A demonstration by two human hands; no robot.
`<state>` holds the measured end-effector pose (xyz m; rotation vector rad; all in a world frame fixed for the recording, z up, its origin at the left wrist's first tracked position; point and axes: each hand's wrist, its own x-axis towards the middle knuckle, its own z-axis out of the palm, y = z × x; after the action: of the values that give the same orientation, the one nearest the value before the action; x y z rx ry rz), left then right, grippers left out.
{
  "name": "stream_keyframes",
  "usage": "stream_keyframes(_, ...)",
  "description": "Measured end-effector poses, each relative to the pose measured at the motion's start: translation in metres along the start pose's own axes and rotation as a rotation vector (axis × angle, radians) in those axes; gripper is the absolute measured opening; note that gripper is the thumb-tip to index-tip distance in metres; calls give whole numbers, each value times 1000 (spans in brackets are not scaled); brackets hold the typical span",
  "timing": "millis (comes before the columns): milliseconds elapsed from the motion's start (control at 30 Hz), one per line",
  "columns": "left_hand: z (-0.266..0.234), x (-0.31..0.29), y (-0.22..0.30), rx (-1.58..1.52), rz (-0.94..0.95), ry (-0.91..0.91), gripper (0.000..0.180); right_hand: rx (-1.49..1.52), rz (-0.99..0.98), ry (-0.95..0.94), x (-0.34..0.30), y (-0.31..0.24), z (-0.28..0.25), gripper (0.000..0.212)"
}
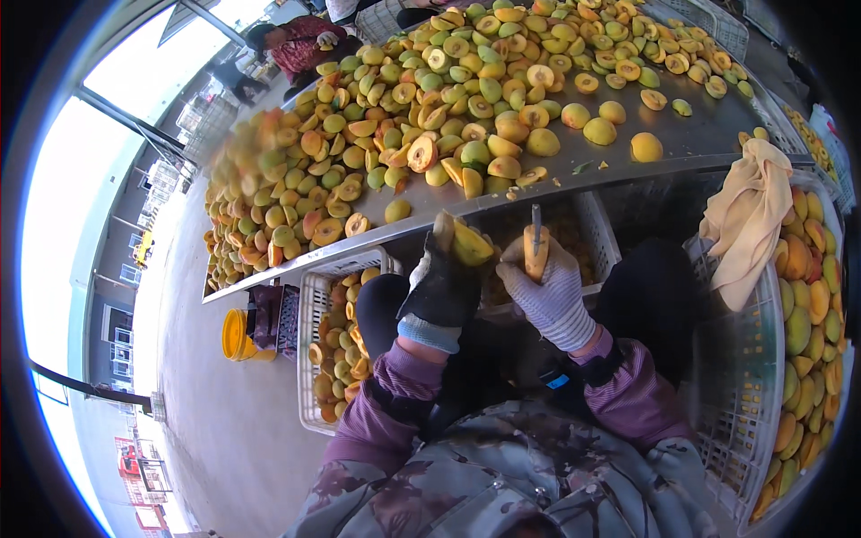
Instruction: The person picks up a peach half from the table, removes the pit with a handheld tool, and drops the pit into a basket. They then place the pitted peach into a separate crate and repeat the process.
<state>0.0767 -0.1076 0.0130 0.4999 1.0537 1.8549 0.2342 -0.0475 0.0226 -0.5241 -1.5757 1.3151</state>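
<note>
My left hand (441, 291), in a black and white glove, is closed around a yellow-green peach piece (470, 245) in front of the table's near edge. Beside it, my right hand (552, 291) wears a pale knitted glove and grips a pitting tool with a light wooden handle (535, 255) and a narrow metal tip (536, 216) pointing away from me. The tip stands apart from the peach. Beyond both hands, a large heap of halved peaches (421, 154) covers much of the metal table (574, 170).
Crates of peach halves stand at my left (309, 386) and right (731, 430). Another crate (599, 235) sits under the table edge. A beige cloth (749, 215) drapes over the right crate. A yellow bucket (242, 336) is on the floor. A co-worker in red (303, 47) is at far left.
</note>
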Motion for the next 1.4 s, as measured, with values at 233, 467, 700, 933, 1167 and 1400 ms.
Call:
stream_keyframes(233,14,-8,-7,445,161,-53,40,0,36,44,5,8,-1,28)
stream_keyframes(467,11,-9,42,365,384,157,40,174,187,5,5,2,-9,22)
stream_keyframes(700,-109,-68,134,870,633,711,29,322,343,74,5,-11,-26,12)
stream_keyframes(933,-75,2,112,905,383,463,24,314,410,57,4,20,-33,12)
stream_keyframes(1167,-5,131,32,1852,170,-57,46,-239,102,72,6,32,-34,26)
stream_keyframes(1400,-5,132,12,671,116,-193,42,-332,160,35,8,42,-35,33)
